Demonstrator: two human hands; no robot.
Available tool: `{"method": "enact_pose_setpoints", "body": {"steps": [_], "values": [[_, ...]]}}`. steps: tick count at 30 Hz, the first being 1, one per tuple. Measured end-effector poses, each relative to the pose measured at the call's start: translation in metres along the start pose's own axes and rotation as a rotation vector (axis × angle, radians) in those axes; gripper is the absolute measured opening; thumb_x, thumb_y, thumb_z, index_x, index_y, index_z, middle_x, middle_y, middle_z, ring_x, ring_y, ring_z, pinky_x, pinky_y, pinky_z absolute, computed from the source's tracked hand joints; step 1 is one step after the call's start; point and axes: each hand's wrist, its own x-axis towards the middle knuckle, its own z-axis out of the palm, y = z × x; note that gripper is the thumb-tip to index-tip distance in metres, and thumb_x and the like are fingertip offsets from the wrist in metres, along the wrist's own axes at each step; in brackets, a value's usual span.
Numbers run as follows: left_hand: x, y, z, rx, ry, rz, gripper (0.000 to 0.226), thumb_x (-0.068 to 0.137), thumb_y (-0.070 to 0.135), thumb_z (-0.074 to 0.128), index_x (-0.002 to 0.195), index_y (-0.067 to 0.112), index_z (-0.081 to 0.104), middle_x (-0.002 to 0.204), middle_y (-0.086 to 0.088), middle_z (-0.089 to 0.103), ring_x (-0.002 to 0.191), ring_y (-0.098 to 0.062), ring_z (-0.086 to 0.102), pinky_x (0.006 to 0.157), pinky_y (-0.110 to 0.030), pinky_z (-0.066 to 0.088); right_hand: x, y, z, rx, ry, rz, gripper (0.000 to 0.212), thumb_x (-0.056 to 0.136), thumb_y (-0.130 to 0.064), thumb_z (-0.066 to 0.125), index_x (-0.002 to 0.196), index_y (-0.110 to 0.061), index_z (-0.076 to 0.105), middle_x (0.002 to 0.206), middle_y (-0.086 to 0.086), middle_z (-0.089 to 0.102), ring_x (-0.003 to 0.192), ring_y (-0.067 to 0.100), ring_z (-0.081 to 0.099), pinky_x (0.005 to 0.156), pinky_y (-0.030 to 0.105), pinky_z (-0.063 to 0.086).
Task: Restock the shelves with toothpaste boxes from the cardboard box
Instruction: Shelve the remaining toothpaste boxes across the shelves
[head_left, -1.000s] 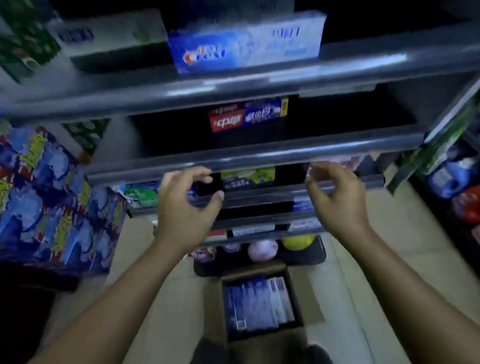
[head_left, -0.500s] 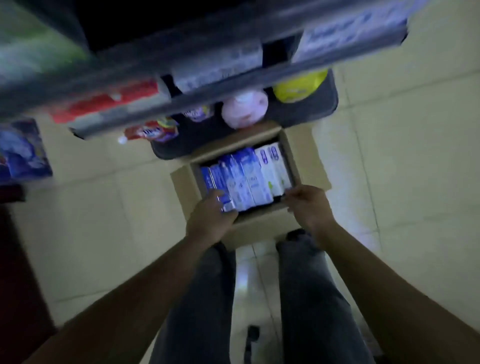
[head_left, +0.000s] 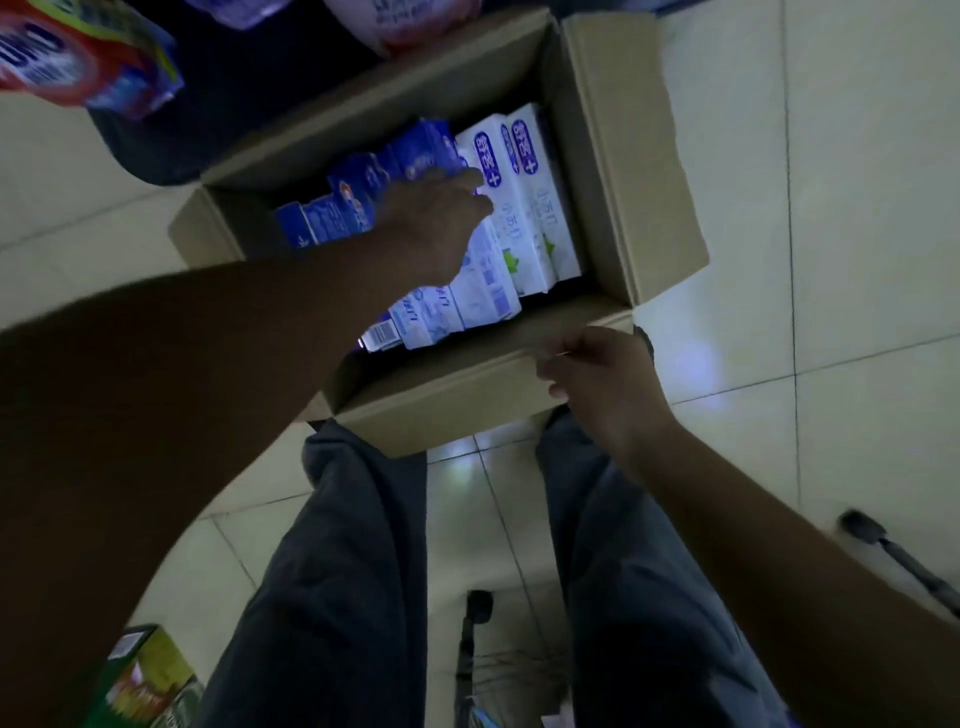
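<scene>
An open cardboard box (head_left: 613, 171) stands on the tiled floor in front of my legs. Inside lie several toothpaste boxes, white ones (head_left: 540, 208) on the right and blue ones (head_left: 343, 208) on the left. My left hand (head_left: 431, 228) reaches into the carton, its fingers stretched over the tops of the blue and white boxes and touching them. My right hand (head_left: 602, 389) is at the carton's near flap, fingers curled round its edge.
The dark shelf base (head_left: 234, 104) lies just beyond the carton, with a red and blue pouch (head_left: 67, 57) and a pink item (head_left: 405, 21) on it. A green package (head_left: 145, 675) sits at the bottom left. A black stand leg (head_left: 893, 556) crosses the floor at right.
My view dropped from the shelves to the carton. Both hands came down from the shelf rails; the left moved from the carton's edge in over the boxes, the right stays at the near flap.
</scene>
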Motion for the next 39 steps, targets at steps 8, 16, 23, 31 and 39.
{"method": "enact_pose_setpoints", "body": {"steps": [8, 16, 23, 31, 39], "values": [[-0.039, -0.016, -0.008, -0.108, 0.161, -0.015, 0.046, 0.078, 0.005, 0.07, 0.119, 0.024, 0.071, 0.13, -0.003, 0.054, 0.105, -0.04, 0.064, 0.08, -0.048, 0.054, 0.004, 0.009, -0.007, -0.049, 0.021, -0.018, 0.008, 0.082, -0.013, 0.07, 0.075, -0.01, 0.07, 0.075, 0.012, 0.069, 0.071, 0.014, 0.06, 0.077, 0.048, 0.054], [-0.134, -0.032, -0.016, -0.618, 0.296, -0.066, 0.046, 0.067, 0.015, 0.077, 0.113, 0.023, 0.076, 0.121, 0.001, 0.063, 0.106, -0.02, 0.066, 0.091, -0.03, 0.052, -0.022, -0.022, 0.015, -0.272, -0.183, -0.512, 0.079, 0.076, -0.032, 0.085, 0.146, -0.028, 0.048, 0.134, -0.01, 0.052, 0.111, 0.003, 0.054, 0.088, 0.009, 0.043], [-0.133, -0.017, 0.038, -0.975, 0.478, -0.468, 0.083, 0.073, 0.008, 0.084, 0.144, 0.028, 0.046, 0.13, 0.008, 0.054, 0.097, -0.006, 0.062, 0.078, -0.021, 0.05, -0.024, -0.015, -0.005, -0.054, 0.09, -0.312, 0.015, 0.079, -0.027, 0.083, 0.09, -0.028, 0.072, 0.075, -0.013, 0.072, 0.066, 0.002, 0.066, 0.059, 0.018, 0.051], [-0.072, 0.026, 0.097, -1.216, 0.06, -0.984, 0.11, 0.084, 0.044, 0.08, 0.16, 0.009, 0.009, 0.155, -0.013, 0.046, 0.135, -0.036, 0.052, 0.098, -0.033, 0.043, -0.018, 0.013, -0.053, 0.17, 0.156, -0.12, 0.019, 0.084, -0.022, 0.082, 0.099, -0.013, 0.075, 0.085, 0.016, 0.075, 0.078, 0.041, 0.072, 0.07, 0.06, 0.061], [-0.064, 0.037, 0.098, -1.215, 0.119, -1.132, 0.094, 0.078, 0.051, 0.081, 0.149, 0.004, 0.042, 0.145, -0.014, 0.057, 0.128, -0.034, 0.058, 0.105, -0.039, 0.05, -0.029, 0.008, -0.052, 0.194, 0.104, -0.108, 0.018, 0.086, -0.017, 0.079, 0.102, -0.011, 0.075, 0.094, 0.021, 0.074, 0.086, 0.044, 0.071, 0.076, 0.061, 0.06]]}}
